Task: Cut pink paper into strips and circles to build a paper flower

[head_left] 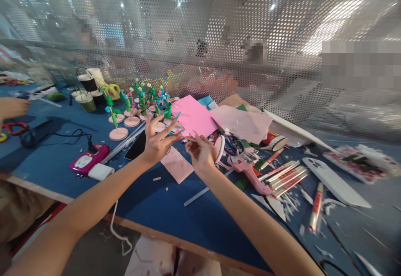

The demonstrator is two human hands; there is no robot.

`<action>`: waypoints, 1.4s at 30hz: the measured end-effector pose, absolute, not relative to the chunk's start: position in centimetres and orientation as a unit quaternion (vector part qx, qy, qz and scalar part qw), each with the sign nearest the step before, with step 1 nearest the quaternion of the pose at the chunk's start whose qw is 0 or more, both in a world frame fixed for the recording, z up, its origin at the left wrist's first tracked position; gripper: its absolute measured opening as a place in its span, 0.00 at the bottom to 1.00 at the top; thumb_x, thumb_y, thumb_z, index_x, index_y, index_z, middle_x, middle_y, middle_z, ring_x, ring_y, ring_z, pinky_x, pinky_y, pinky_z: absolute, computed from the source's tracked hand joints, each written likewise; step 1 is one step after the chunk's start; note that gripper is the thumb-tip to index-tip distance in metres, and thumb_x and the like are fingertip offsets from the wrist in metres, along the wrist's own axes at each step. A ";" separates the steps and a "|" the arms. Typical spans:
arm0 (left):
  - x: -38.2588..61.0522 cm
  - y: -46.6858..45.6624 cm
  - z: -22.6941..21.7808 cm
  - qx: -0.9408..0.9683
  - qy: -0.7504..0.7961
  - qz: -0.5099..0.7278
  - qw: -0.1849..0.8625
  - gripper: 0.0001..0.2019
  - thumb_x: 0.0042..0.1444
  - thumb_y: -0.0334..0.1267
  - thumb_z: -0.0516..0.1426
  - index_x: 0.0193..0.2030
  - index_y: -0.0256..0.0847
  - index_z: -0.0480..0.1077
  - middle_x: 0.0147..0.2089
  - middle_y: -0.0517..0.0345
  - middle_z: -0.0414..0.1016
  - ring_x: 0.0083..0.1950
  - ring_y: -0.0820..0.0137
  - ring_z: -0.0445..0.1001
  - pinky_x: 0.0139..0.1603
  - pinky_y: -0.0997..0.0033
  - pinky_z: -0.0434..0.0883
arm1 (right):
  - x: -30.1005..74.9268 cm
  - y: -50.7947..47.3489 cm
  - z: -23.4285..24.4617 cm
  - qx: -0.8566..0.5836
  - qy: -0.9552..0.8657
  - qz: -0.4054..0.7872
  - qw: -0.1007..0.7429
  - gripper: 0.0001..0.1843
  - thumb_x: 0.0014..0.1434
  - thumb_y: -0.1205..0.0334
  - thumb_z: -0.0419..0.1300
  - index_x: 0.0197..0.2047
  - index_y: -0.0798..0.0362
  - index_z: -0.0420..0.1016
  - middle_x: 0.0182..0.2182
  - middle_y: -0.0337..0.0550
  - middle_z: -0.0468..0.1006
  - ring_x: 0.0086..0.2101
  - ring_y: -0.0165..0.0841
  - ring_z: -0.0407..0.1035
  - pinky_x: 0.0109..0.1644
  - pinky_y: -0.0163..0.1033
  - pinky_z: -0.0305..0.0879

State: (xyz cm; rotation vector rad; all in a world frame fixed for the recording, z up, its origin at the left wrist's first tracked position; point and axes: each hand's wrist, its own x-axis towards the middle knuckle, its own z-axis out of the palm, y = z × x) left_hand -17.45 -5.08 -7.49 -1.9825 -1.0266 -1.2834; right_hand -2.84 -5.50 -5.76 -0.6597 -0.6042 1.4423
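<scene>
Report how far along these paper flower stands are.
Done: a cluster of green-stemmed flowers stands on round pink bases at the back. In hand: the right hand grips another round disc, with the left hand open beside it, fingers spread. Left, probably: that disc carries no stem yet, and the pink paper, glue gun and glue sticks lie ready.

The left hand (158,140) spreads open beside the right hand (200,153), which pinches a pink disc (219,148).

Craft workshop: glue gun (250,175), scissors (230,141), paper flowers (142,98).
</scene>
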 end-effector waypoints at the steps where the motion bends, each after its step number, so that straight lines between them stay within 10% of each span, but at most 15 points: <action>1: -17.6 -5.1 -7.6 -0.739 -0.377 -0.478 0.289 0.06 0.56 0.41 0.59 0.38 0.50 0.78 0.50 0.55 0.78 0.63 0.58 0.64 0.65 0.40 0.52 | -2.9 -5.7 -5.5 -0.299 -0.252 0.645 0.656 0.14 0.47 0.66 0.66 0.20 0.53 0.63 0.11 0.32 0.70 0.12 0.24 0.63 0.15 0.27 0.60; 42: -17.5 -5.4 -7.7 -0.732 -0.349 -0.438 0.387 0.04 0.56 0.34 0.58 0.35 0.46 0.75 0.47 0.60 0.79 0.59 0.61 0.69 0.69 0.42 0.44 | -3.8 -6.8 -5.5 -0.346 -0.205 0.668 0.626 0.11 0.48 0.66 0.64 0.18 0.56 0.67 0.08 0.36 0.69 0.10 0.24 0.61 0.11 0.25 0.56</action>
